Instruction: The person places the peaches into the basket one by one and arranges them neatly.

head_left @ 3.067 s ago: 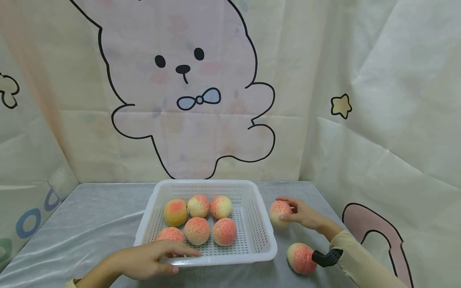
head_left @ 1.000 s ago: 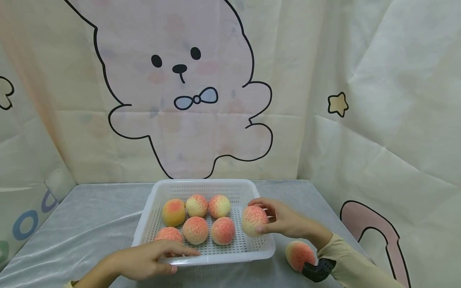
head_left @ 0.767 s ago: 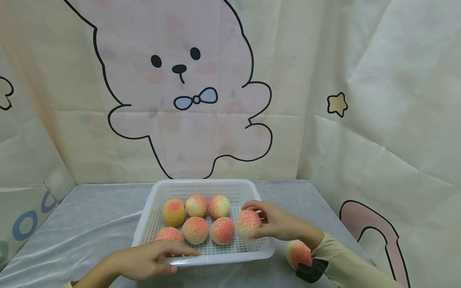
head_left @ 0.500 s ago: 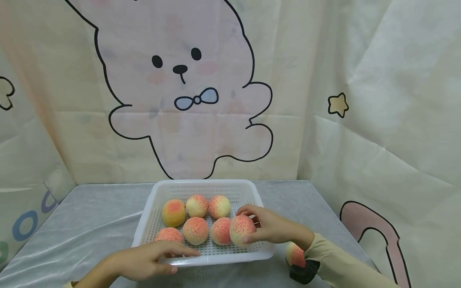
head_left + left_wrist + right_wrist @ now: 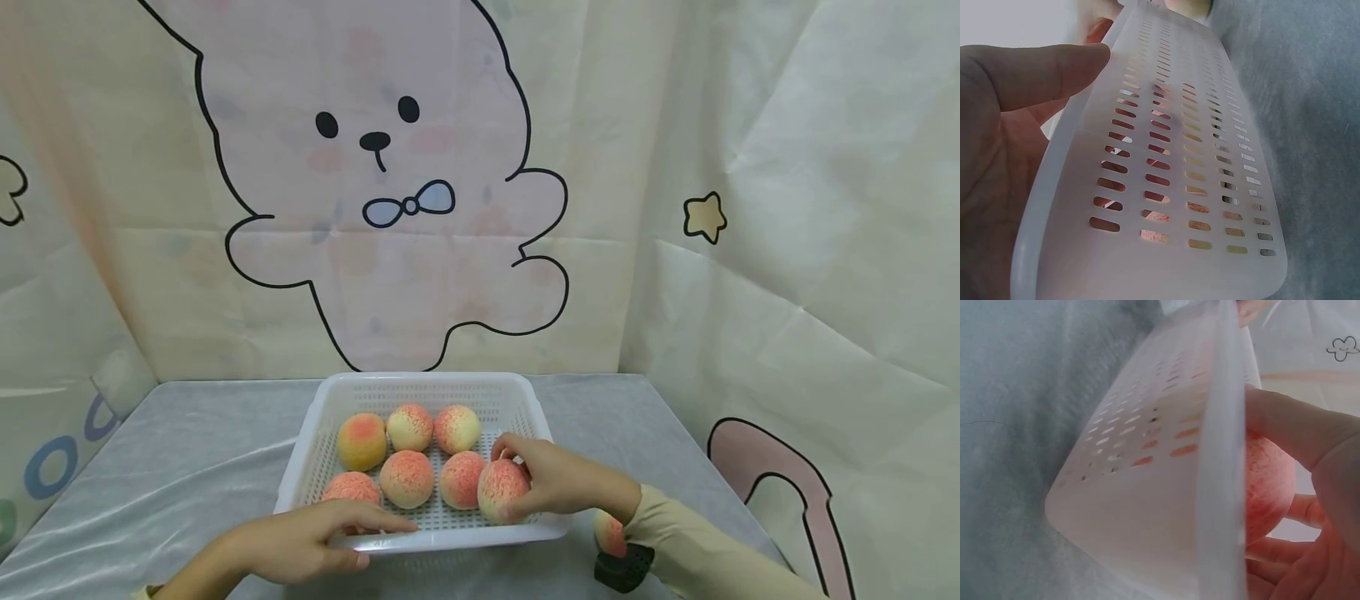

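Observation:
My right hand (image 5: 558,479) grips a speckled red-and-cream peach (image 5: 502,492) inside the white perforated plastic basket (image 5: 420,542), low in its front right part. In the right wrist view the thumb and fingers curl round that peach (image 5: 1269,481), behind the basket rim. The left hand (image 5: 307,537) holds the front rim, thumb outside and fingers over the top; the left wrist view shows the thumb (image 5: 1054,69) along the rim. Several other peaches sit in the basket, among them a yellow-orange one (image 5: 362,442) and a redder one (image 5: 461,481) beside the held peach.
Another peach (image 5: 611,533) lies on the grey cloth-covered table (image 5: 202,450) right of the basket, partly hidden by my right sleeve (image 5: 712,542) and the black wrist device (image 5: 624,568). A cartoon-printed curtain (image 5: 420,292) stands behind the table.
My right hand has carried the peach from the table at the right over the rim, then lower and leftward into the basket's front right. The left hand stays on the rim.

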### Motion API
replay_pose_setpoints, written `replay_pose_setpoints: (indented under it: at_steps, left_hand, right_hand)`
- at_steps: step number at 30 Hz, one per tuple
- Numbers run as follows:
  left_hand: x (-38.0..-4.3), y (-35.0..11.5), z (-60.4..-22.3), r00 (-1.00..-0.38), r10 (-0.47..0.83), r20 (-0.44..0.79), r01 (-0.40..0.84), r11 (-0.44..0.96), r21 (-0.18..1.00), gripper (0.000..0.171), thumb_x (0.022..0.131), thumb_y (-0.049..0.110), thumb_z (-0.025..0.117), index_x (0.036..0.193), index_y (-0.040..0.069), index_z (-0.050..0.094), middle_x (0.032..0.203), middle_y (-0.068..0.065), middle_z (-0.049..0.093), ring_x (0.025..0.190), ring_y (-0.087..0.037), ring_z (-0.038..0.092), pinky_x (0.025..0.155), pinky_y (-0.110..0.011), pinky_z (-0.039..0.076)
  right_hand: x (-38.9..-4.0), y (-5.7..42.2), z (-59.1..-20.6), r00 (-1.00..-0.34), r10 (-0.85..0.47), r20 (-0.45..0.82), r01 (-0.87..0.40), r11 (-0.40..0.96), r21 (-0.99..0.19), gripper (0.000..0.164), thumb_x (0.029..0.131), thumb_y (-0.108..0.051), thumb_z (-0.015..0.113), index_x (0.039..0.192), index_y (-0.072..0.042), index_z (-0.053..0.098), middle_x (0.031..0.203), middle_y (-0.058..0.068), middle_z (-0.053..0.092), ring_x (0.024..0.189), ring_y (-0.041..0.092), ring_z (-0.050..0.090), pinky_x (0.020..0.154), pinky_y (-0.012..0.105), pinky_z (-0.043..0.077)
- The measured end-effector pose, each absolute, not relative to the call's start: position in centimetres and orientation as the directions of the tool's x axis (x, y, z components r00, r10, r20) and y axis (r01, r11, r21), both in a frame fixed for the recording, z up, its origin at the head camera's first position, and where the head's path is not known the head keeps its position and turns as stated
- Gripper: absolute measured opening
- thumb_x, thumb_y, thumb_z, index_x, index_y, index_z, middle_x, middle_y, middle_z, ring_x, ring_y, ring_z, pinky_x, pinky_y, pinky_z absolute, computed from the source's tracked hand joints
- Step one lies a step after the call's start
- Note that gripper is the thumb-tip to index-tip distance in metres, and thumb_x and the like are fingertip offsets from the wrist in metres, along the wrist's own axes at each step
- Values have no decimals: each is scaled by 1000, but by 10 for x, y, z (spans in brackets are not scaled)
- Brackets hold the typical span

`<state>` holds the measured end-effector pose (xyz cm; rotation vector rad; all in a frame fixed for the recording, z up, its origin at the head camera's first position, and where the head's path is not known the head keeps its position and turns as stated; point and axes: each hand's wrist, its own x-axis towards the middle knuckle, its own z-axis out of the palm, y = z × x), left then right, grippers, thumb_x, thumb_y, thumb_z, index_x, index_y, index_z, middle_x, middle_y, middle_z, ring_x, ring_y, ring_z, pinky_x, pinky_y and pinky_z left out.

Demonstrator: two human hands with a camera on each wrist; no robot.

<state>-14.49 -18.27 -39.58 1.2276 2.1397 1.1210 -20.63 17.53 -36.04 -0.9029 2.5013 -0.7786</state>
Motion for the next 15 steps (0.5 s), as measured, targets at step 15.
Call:
replay_pose_setpoints:
  at_steps: [15]
  left_hand:
    - [-145, -183, -396, -516, 856, 29, 507, 278, 816, 47, 103, 24, 57, 150, 26, 51, 147, 3, 56, 127, 1, 50, 99, -22, 48]
  right_hand:
    - [-205, 165, -367, -700, -695, -165, -574, 685, -450, 48, 78, -28, 87, 113, -16, 57, 96, -10, 61, 85, 1, 54, 78, 22, 47]
